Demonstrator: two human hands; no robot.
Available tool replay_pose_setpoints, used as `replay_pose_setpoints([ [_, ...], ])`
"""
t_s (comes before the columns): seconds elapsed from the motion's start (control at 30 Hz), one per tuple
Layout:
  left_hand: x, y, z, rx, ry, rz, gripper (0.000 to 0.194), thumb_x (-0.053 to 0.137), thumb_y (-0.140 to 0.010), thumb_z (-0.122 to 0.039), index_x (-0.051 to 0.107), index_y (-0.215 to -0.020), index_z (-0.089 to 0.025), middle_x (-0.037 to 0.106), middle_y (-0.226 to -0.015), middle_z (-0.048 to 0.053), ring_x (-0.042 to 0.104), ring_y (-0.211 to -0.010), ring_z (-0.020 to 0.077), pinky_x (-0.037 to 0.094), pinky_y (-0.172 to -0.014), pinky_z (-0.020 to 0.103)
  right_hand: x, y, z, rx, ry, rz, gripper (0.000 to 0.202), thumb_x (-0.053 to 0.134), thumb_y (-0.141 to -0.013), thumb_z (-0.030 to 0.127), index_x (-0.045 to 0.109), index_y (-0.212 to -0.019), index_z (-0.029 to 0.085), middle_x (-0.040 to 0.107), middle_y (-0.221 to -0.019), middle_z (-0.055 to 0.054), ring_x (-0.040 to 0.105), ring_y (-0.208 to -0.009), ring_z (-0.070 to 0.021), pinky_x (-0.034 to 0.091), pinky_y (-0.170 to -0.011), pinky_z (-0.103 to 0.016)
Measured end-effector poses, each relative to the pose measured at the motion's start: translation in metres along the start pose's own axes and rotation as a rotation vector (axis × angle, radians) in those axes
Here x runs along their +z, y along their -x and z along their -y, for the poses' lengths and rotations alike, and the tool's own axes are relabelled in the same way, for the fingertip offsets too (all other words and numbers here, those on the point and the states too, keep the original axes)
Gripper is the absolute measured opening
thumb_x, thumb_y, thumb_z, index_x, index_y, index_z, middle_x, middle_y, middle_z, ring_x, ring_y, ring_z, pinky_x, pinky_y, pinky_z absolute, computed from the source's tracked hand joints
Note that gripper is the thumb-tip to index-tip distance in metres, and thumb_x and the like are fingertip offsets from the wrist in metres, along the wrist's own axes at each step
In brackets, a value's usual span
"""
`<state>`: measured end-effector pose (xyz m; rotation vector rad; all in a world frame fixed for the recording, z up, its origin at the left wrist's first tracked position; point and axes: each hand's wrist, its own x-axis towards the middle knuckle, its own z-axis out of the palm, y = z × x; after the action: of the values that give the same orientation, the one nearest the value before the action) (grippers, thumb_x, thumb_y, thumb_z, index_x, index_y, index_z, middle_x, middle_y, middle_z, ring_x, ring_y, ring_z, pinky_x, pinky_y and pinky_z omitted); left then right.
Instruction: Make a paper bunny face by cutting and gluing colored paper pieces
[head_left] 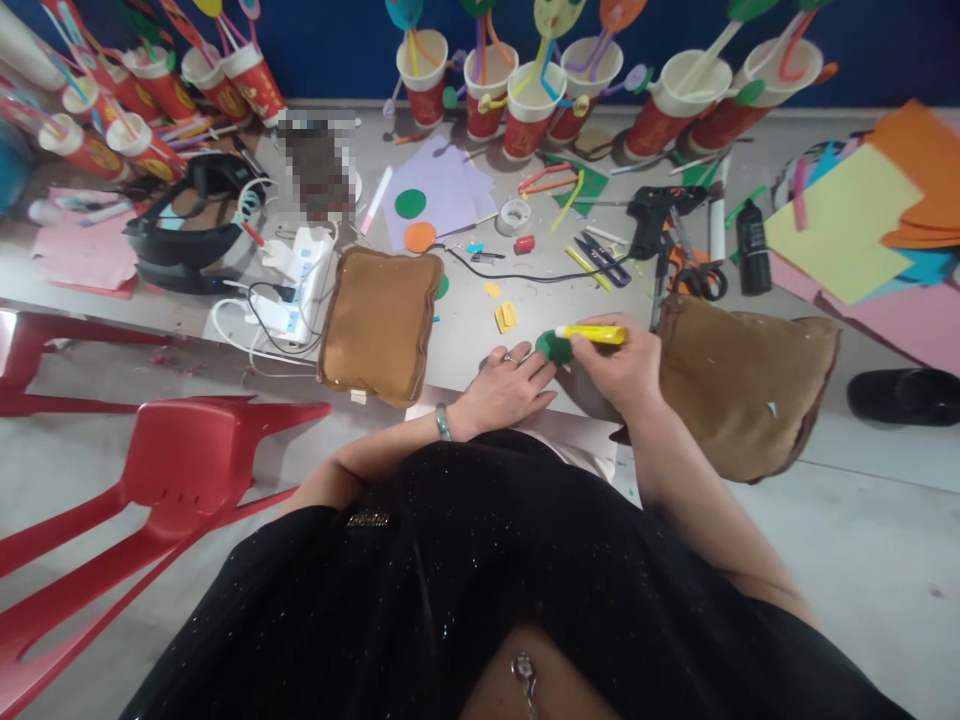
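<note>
A yellow marker (pixel 596 334) is pinched in the fingers of my right hand (pixel 626 370), its pale tip pointing left over a small green paper circle (pixel 553 348). My left hand (pixel 510 395) lies palm down at the table edge, fingers stretched out, fingertips touching the left side of the circle. Just beyond the hands are small yellow cut pieces (pixel 506 317). Farther back on the table lie a red cap (pixel 523 244), a roll of clear tape (pixel 514 216) and purple-handled scissors (pixel 604 258).
Brown cushions (pixel 381 325) flank the work area, with another cushion (pixel 742 385) on the right. A black glue gun (pixel 660 215) trails its cable to a white power strip (pixel 306 285). Red paper cups (pixel 532 110) line the back. A red chair (pixel 187 460) stands left.
</note>
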<state>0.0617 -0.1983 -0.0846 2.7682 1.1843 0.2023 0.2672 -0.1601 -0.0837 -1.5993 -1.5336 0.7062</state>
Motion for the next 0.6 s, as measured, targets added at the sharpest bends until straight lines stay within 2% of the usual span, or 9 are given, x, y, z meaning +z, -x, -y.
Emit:
replay_pose_setpoints([
  [0.07,0.001,0.000,0.000,-0.017,-0.005,0.004,0.052,0.038,-0.115,-0.044,0.063,-0.150,-0.016,0.067,-0.148,0.017,0.056,-0.139,0.0319,0.043,-0.108,0.047,-0.003,-0.003,-0.004,0.077,-0.081,-0.098,0.019,0.075,-0.080,0.042,0.068,-0.089,0.027,0.076,-0.077,-0.007,0.070,-0.061,-0.0250,0.063,-0.060,-0.042],
  [0.13,0.003,-0.001,0.000,-0.036,-0.008,0.006,0.055,0.037,-0.114,-0.047,0.061,-0.153,-0.016,0.063,-0.155,0.017,0.055,-0.140,0.0327,0.043,-0.108,0.047,-0.006,-0.007,-0.006,0.125,-0.133,-0.144,0.020,0.075,-0.078,0.041,0.065,-0.087,0.027,0.071,-0.069,-0.005,0.065,-0.053,-0.0226,0.060,-0.055,-0.040],
  [0.3,0.001,-0.012,-0.004,-0.108,-0.026,-0.003,0.062,0.041,-0.113,-0.054,0.058,-0.157,-0.014,0.059,-0.162,0.018,0.052,-0.144,0.0369,0.042,-0.111,0.050,-0.008,-0.023,0.000,0.107,-0.183,-0.127,0.021,0.076,-0.076,0.038,0.062,-0.086,0.027,0.069,-0.067,-0.004,0.063,-0.051,-0.0211,0.054,-0.050,-0.037],
  [0.37,-0.005,-0.021,-0.004,-0.126,-0.024,-0.004,0.060,0.047,-0.111,-0.053,0.063,-0.151,-0.011,0.063,-0.156,0.020,0.055,-0.140,0.0371,0.042,-0.111,0.050,-0.008,-0.032,0.005,0.090,-0.193,-0.113,0.019,0.076,-0.076,0.034,0.063,-0.087,0.026,0.071,-0.070,-0.004,0.062,-0.050,-0.0194,0.055,-0.052,-0.037],
  [0.43,-0.014,-0.030,-0.002,-0.101,-0.025,0.019,0.055,0.054,-0.109,-0.051,0.070,-0.137,-0.007,0.069,-0.142,0.022,0.059,-0.132,0.0365,0.043,-0.110,0.049,-0.009,-0.042,0.008,0.089,-0.182,-0.099,0.017,0.075,-0.076,0.028,0.063,-0.087,0.025,0.070,-0.068,-0.002,0.061,-0.051,-0.0182,0.055,-0.054,-0.036],
  [0.53,-0.026,-0.042,0.006,-0.013,-0.052,0.091,0.053,0.059,-0.107,-0.051,0.073,-0.123,-0.003,0.073,-0.125,0.024,0.061,-0.125,0.0369,0.042,-0.111,0.049,-0.011,-0.056,0.006,0.060,-0.132,-0.054,0.013,0.075,-0.077,0.026,0.065,-0.087,0.025,0.070,-0.067,-0.002,0.062,-0.054,-0.0180,0.054,-0.054,-0.034],
  [0.6,-0.032,-0.048,0.014,0.044,-0.058,0.137,0.055,0.060,-0.107,-0.052,0.073,-0.122,-0.001,0.073,-0.123,0.025,0.061,-0.126,0.0376,0.041,-0.110,0.049,-0.011,-0.062,0.000,0.030,-0.120,-0.020,0.012,0.075,-0.078,0.028,0.066,-0.086,0.026,0.072,-0.071,-0.002,0.063,-0.056,-0.0182,0.056,-0.056,-0.034],
])
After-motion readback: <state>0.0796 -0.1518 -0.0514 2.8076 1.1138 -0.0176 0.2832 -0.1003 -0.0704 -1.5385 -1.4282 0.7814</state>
